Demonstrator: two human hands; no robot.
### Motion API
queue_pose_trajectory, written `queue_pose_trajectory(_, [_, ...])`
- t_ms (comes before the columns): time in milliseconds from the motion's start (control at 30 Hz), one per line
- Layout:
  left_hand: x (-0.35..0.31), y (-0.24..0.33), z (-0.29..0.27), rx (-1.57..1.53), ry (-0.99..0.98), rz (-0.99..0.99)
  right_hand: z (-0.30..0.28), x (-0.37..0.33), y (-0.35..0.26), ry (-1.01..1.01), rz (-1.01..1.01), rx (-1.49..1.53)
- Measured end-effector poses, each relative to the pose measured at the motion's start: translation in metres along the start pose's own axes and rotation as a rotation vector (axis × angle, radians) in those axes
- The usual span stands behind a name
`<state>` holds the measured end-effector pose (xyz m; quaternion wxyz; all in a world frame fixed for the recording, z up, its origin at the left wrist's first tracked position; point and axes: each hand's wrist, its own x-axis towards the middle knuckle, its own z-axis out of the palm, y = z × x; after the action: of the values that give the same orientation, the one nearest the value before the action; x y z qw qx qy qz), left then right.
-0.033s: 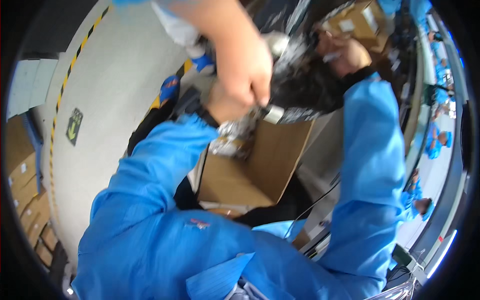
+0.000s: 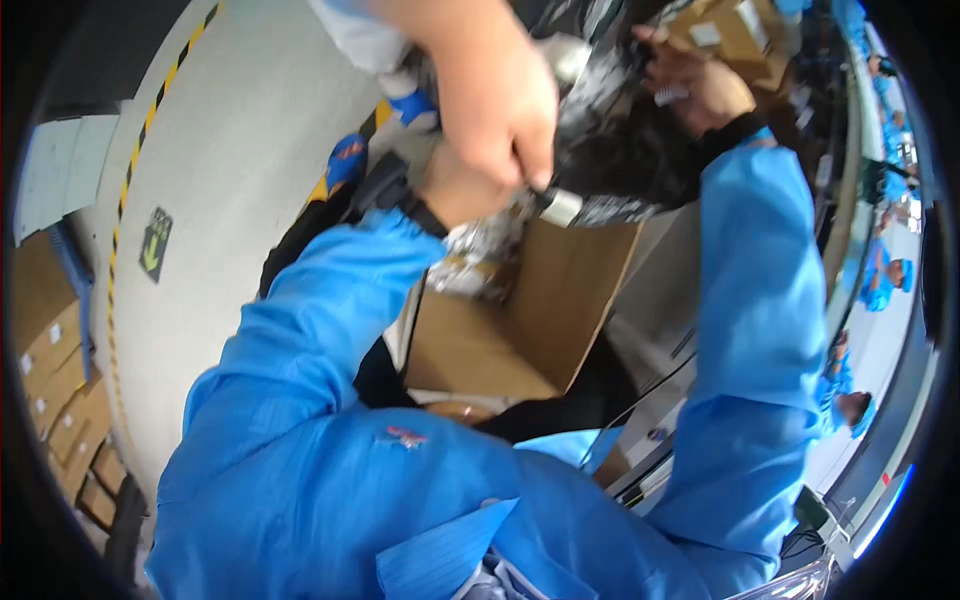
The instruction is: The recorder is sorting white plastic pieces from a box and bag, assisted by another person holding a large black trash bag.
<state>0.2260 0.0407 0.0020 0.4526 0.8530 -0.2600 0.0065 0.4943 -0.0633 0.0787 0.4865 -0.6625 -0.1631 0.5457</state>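
Note:
My left hand (image 2: pixel 462 192) reaches over an open cardboard carton (image 2: pixel 565 300). Another person's hand (image 2: pixel 500 110) crosses in front of it and hides its fingers. That person's fingers pinch a small piece with a white block (image 2: pixel 561 207) and a dark end. My right hand (image 2: pixel 708 92) is open beside a shiny black plastic bag (image 2: pixel 625 165), fingers stretched toward the far side. A small white band or tag (image 2: pixel 672 95) shows at its fingers. Clear, crinkled plastic bags (image 2: pixel 480 262) lie inside the carton.
A taped brown carton (image 2: pixel 715 38) sits at the far right, by a long workbench edge (image 2: pixel 845 215). Stacked boxes (image 2: pixel 62 375) stand at left. Yellow-black floor tape (image 2: pixel 128 180) runs along the grey floor (image 2: pixel 240 130). Several people in blue are farther right.
My right hand's fingers look more stretched out and less blurred. The whole view has shifted slightly, and the other person's hand still holds the white-ended piece.

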Motion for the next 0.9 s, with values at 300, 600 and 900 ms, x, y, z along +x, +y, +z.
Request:
queue_pose_trajectory(300, [0.0,-0.02,0.074,0.524,0.77,-0.412,0.003,-0.008,0.042,0.311,-0.538,-0.577])
queue_pose_trajectory(600, [-0.002,-0.013,0.077,0.399,0.677,-0.512,0.179,-0.121,0.285,0.51,-0.188,0.016])
queue_pose_trajectory(900, [-0.006,-0.004,0.065,0.322,0.605,-0.604,0.081,0.077,0.44,0.681,0.336,-0.583])
